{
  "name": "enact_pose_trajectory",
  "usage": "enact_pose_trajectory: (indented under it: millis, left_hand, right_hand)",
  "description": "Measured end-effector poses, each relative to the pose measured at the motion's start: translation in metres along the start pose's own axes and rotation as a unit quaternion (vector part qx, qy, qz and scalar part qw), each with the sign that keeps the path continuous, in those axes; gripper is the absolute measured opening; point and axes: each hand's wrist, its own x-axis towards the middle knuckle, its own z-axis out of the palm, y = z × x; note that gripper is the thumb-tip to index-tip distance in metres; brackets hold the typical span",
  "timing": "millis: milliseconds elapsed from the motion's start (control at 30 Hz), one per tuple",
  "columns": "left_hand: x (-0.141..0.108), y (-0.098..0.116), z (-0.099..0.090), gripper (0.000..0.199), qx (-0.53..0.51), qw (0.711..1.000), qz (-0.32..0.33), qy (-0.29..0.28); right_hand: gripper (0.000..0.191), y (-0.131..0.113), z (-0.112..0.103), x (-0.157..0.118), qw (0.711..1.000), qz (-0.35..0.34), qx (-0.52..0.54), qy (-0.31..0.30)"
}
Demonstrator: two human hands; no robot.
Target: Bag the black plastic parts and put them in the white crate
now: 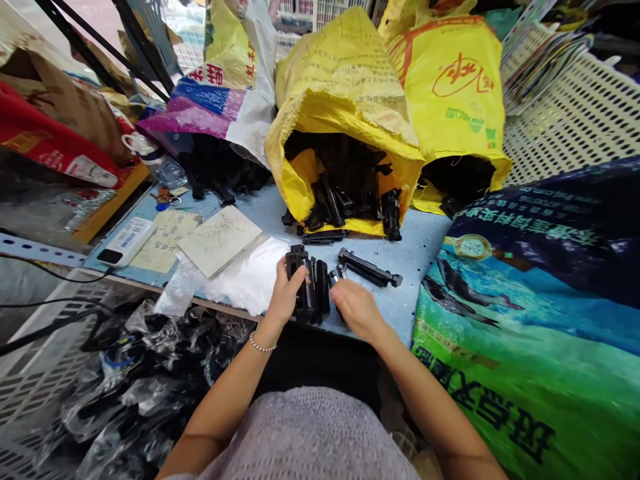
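Note:
My left hand (286,297) closes around a stack of black plastic parts (314,290) lying on the blue workbench (415,267). My right hand (357,310) is palm down at the stack's right side, its fingertips at the black parts, and whatever lies under them is hidden. A separate long black plastic part (367,268) lies just beyond that hand. Several similar parts spill from the mouth of a yellow woven sack (345,133) at the back of the bench.
A second yellow sack (453,87) stands to the right, and a large printed green-blue sack (530,333) fills the right side. Left of my hands are a white plastic bag (245,277), papers, and a power bank (126,241). A white crate (50,360) of bagged black items sits below.

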Motion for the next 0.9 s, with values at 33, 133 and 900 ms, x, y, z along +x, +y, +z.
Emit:
enact_pose_trajectory:
  millis: [33,133,900]
  left_hand:
    - [0.004,-0.006,-0.006,0.049,0.054,0.998,0.010,0.012]
    - [0.015,-0.023,-0.011,0.045,0.164,0.986,0.038,0.018]
    - [0.007,-0.011,0.019,0.044,0.155,0.972,0.163,-0.065]
  right_hand:
    - [0.032,0.013,-0.006,0.005,0.998,0.034,-0.045,0.033]
    - [0.022,0.045,-0.014,0.001,0.967,0.151,-0.197,0.057]
    - [0.039,0.097,-0.073,0.040,0.929,0.354,-0.084,0.073]
